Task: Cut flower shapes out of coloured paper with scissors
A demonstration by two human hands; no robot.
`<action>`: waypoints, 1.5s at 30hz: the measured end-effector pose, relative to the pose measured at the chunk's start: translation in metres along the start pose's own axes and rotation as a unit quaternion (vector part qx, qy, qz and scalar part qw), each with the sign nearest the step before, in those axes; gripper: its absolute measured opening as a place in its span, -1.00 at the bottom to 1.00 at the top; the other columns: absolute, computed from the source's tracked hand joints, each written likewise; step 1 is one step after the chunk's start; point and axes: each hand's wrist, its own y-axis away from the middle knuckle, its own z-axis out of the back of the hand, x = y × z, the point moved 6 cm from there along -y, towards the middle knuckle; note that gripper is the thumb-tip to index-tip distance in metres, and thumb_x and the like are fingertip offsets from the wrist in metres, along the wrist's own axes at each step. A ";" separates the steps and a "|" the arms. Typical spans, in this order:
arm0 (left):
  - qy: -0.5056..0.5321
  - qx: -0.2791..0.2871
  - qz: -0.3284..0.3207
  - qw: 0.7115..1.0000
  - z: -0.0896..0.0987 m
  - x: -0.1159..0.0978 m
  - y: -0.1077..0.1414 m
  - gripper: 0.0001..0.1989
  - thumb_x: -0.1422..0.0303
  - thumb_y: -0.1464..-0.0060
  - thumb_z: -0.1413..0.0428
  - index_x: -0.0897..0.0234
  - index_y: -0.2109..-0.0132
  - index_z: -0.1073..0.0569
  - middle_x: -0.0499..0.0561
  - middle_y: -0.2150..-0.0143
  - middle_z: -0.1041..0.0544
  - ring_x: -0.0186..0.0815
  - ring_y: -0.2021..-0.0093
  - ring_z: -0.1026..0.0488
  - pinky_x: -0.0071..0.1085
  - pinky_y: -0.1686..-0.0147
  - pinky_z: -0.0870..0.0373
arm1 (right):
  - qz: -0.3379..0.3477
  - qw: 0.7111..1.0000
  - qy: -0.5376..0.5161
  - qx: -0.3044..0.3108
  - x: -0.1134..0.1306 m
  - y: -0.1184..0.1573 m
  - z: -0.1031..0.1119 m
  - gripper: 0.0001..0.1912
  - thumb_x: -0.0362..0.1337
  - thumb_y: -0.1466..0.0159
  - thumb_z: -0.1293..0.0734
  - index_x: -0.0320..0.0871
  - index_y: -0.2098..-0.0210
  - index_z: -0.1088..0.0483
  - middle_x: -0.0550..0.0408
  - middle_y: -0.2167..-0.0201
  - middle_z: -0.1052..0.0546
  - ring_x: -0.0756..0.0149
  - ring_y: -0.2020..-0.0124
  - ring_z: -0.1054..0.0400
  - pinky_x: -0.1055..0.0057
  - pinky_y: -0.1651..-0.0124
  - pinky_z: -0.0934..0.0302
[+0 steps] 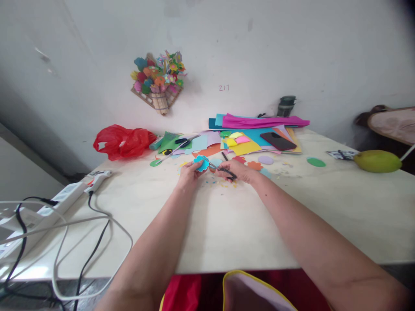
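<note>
Between the fingers of my left hand (189,173) is a blue paper flower (201,163) with a scalloped edge. My right hand (238,170) grips a pair of scissors (231,174) by the dark handles, and the blades point left, at the flower's right edge. Whether the blades touch the paper I cannot tell. Small paper scraps (223,183) lie on the table beneath both hands. Close by my right hand are an orange paper flower (255,165) and a lilac paper oval (266,160). A red cut-out (239,159) is partly hidden behind the right hand.
Coloured sheets (246,147) and a phone (278,141) lie behind the hands, with another pair of scissors (184,142) to their left. A red plastic bag (123,141) sits back left. A power strip (61,201) with loose cables is at left, a green-yellow fruit (378,161) at right.
</note>
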 end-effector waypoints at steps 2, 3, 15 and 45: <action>0.000 0.002 0.002 1.000 0.000 0.000 0.000 -0.78 0.43 0.34 -0.32 0.38 0.45 -0.48 0.05 0.46 -0.54 -0.27 0.41 -0.50 -0.36 0.33 -0.45 | 0.003 1.000 -0.007 0.001 0.000 -0.001 0.000 -0.71 -0.15 0.04 -0.43 -0.23 0.45 -0.37 0.26 0.72 -0.30 0.56 0.73 -0.14 0.59 0.69 -0.01; 0.001 0.002 0.003 1.000 -0.001 0.000 0.001 -0.78 0.43 0.33 -0.32 0.38 0.44 -0.48 0.05 0.45 -0.54 -0.27 0.41 -0.50 -0.36 0.33 -0.45 | 0.006 1.000 -0.010 0.001 0.000 -0.001 0.000 -0.71 -0.15 0.05 -0.44 -0.23 0.45 -0.37 0.26 0.72 -0.30 0.56 0.74 -0.13 0.59 0.69 -0.01; 0.014 0.002 0.001 1.000 0.000 -0.001 0.000 -0.78 0.43 0.30 -0.30 0.41 0.42 -0.48 0.06 0.45 -0.54 -0.28 0.41 -0.50 -0.35 0.29 -0.42 | 0.019 1.000 -0.020 -0.003 -0.001 -0.002 0.000 -0.74 -0.19 0.06 -0.44 -0.23 0.45 -0.40 0.27 0.74 -0.30 0.57 0.75 -0.11 0.60 0.71 -0.01; 0.044 -0.050 -0.011 0.998 -0.007 -0.002 0.007 -0.77 0.42 0.32 -0.30 0.37 0.44 -0.43 0.01 0.48 -0.51 -0.29 0.38 -0.50 -0.36 0.27 -0.41 | 0.052 0.994 -0.086 -0.045 0.007 -0.003 -0.006 -0.67 -0.21 0.14 -0.47 -0.25 0.44 -0.38 0.24 0.67 -0.34 0.57 0.70 -0.11 0.58 0.67 -0.03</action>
